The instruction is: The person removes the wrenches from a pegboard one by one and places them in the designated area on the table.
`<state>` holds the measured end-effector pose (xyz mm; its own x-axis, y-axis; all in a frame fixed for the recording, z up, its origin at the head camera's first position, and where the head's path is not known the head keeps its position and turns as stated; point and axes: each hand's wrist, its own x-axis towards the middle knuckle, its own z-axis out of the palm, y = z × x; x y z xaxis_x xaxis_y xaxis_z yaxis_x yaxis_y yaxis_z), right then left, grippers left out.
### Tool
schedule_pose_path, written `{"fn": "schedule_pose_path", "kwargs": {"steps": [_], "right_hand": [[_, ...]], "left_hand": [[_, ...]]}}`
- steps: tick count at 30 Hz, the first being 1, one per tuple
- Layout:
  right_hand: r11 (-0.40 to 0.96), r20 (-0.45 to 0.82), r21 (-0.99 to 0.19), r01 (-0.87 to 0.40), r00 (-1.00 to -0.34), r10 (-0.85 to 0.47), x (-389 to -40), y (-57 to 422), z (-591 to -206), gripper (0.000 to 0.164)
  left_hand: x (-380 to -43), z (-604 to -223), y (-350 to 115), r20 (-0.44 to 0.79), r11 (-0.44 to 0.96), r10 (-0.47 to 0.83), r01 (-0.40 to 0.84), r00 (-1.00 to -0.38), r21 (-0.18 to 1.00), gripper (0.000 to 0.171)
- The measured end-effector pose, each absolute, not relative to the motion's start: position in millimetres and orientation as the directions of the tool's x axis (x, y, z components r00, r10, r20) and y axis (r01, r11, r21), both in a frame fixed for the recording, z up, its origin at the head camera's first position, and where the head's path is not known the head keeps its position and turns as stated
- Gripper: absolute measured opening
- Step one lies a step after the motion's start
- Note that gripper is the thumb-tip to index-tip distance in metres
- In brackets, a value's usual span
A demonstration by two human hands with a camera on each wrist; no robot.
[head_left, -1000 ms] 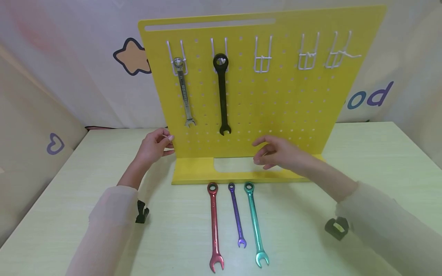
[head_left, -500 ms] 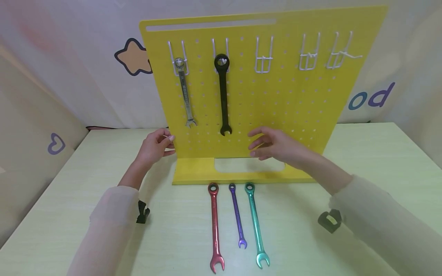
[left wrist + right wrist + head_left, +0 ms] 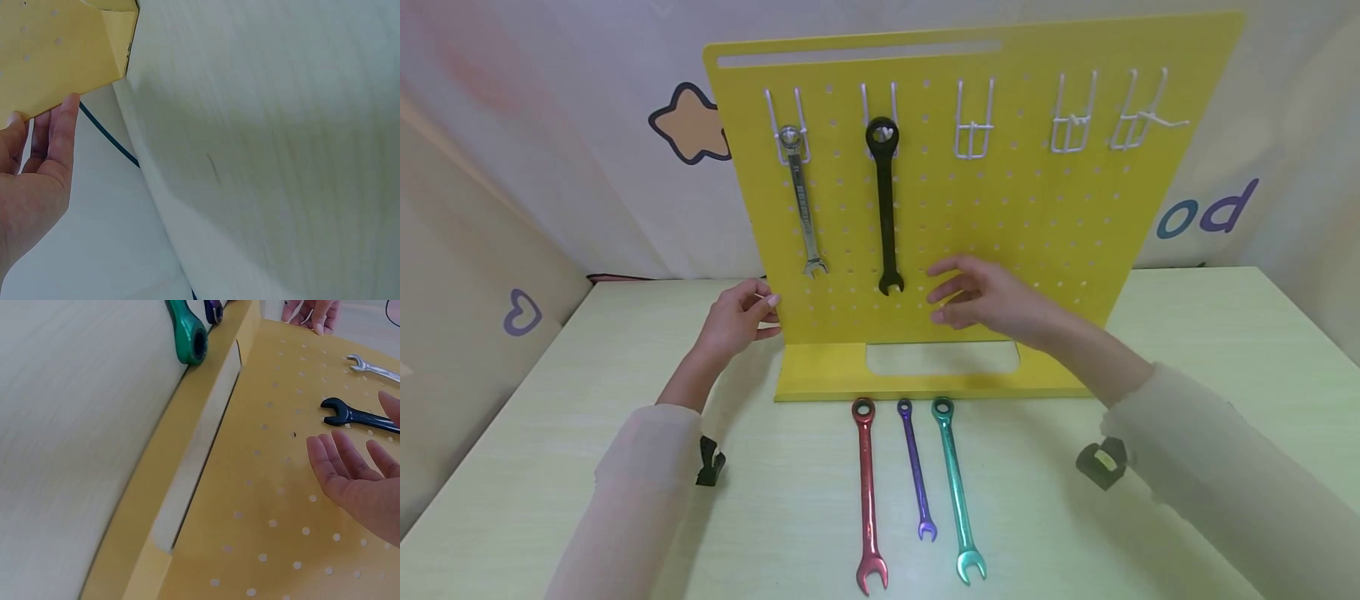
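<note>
Left hand [image 3: 736,315]: your thumb and fingers pinch the near side edge of the yellow pegboard [image 3: 940,190]. Right hand [image 3: 988,296]: yours is empty, fingers spread and loosely bent, in front of the board's lower half; contact with the board cannot be told.

Technique (judgement): a light, steady pinch on the edge should stop the board rocking without tilting it. With the right, bring the fingertips in slowly; the forked end of the black combination wrench [image 3: 886,208] lies just left of them, and a knock would likely set it swinging. If you adjust it, take the shank gently, not the tip.

Holders: no box or tray seen. Five white wire hooks [image 3: 973,126] line the board above your hands. The leftmost, above and right of your left hand, carries the silver combination wrench [image 3: 803,204] by its ring; the second carries the black one likewise.

Tabletop [image 3: 760,500], below and between your hands: red wrench [image 3: 868,492], purple wrench [image 3: 916,467], teal wrench [image 3: 957,483], side by side, ring ends toward the board's base [image 3: 823,367].
</note>
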<state>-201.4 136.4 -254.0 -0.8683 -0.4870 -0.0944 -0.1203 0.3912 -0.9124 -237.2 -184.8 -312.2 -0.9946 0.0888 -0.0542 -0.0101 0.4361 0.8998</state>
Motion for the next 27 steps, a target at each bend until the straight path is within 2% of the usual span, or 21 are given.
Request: {"fn": "schedule_pose_path", "kwargs": {"steps": [12,27], "right_hand": [[0.378,-0.066,-0.914,-0.146,-0.866,-0.495,-206,125,-238,0.052],[0.319,0.015,-0.933,-0.165,-0.905,-0.426,-211,114,-225,0.051]], "left_hand": [[-237,-313,-185,-0.058,0.44,0.09,-0.012,-0.994,0.898,0.019],[-238,-313,-185,-0.058,0.441,0.097,-0.009,-0.994,0.897,0.019]]}}
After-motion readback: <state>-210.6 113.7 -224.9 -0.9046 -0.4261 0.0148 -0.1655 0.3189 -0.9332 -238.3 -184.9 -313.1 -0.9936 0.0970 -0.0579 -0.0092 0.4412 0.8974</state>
